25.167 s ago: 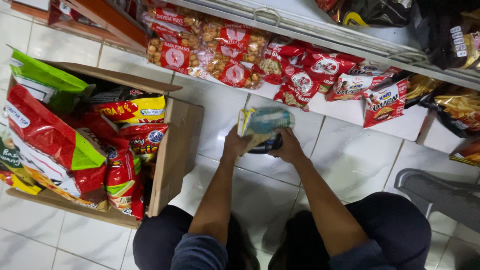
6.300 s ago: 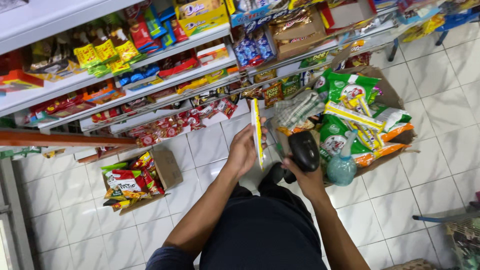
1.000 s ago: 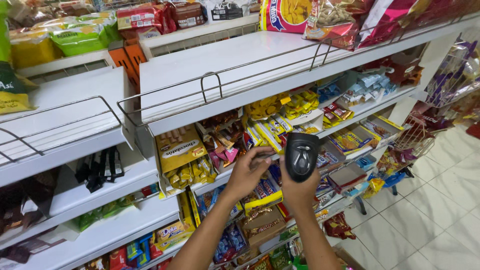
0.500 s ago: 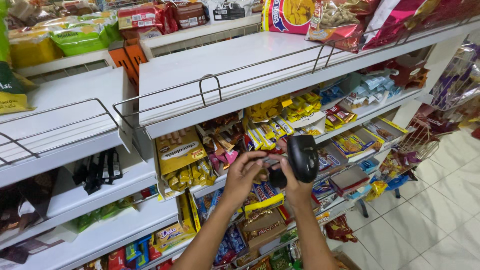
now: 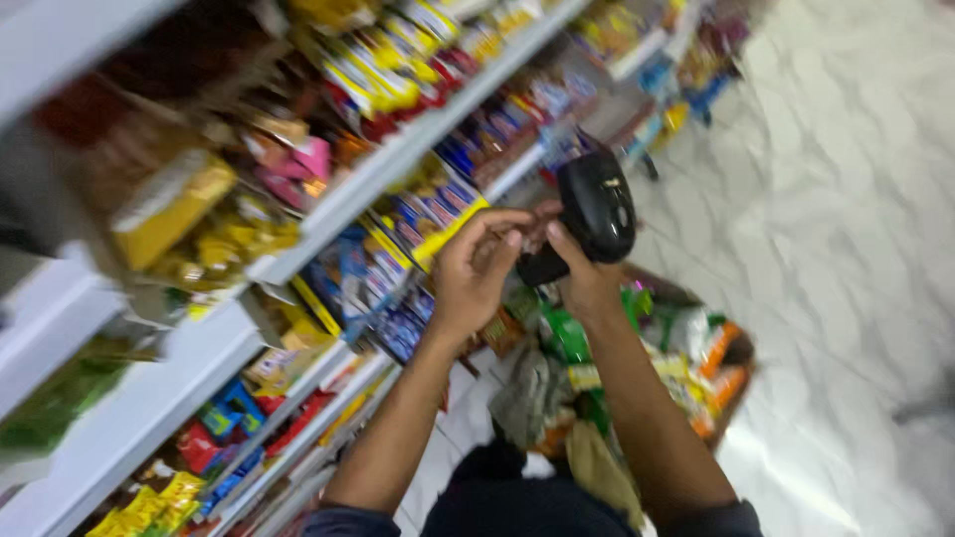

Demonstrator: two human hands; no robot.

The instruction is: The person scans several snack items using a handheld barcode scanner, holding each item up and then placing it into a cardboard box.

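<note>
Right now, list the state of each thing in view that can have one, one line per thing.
Black handheld scanner: gripped in the right hand, raised beside the shelf.
Left hand: fingers curled by the scanner; whether it holds anything is too blurred to tell.
Shelves: stocked with snack packets.
Cardboard box on the floor: open, full of packets.

The person is wearing a dark navy top with short sleeves: the left sleeve is ending above the elbow at the bottom edge of the view, and the right sleeve is showing as a dark cuff on the upper arm. Both forearms are showing bare from sleeve to wrist. The left hand and right hand are wearing no gloves. Motion blur is making rings, a watch or finer marks impossible to tell. Dark trousers are covering the legs below.
</note>
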